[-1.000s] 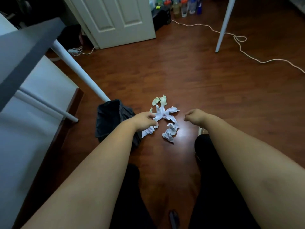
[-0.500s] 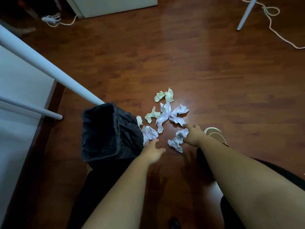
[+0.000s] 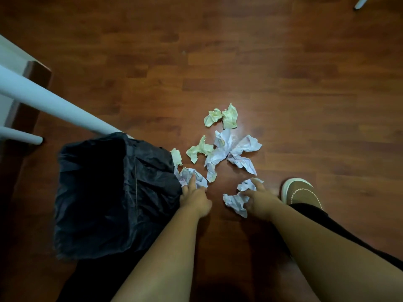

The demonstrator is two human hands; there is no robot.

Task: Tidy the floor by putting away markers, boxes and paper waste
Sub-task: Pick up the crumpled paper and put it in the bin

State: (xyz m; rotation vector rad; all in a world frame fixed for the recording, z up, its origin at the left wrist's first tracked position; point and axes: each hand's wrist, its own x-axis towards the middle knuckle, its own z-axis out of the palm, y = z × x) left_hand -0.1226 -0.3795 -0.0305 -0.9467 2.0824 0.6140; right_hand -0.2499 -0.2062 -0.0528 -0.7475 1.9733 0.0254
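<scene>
bin open beside the scraps for short drops | left hand pinching wad touching bin | right hand gripping wad right of bin | loose paper beyond

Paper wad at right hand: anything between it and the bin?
Nothing on the floor blocks it. The left hand and forearm lie between the right hand's wad and the bin.

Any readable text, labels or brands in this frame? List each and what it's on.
None legible.
White crumpled paper: faint reddish marks, too blurred to read.
Yellowish crumpled paper: no print visible.
Black bin bag: no label.
Brown shoe: no brand visible.
</scene>
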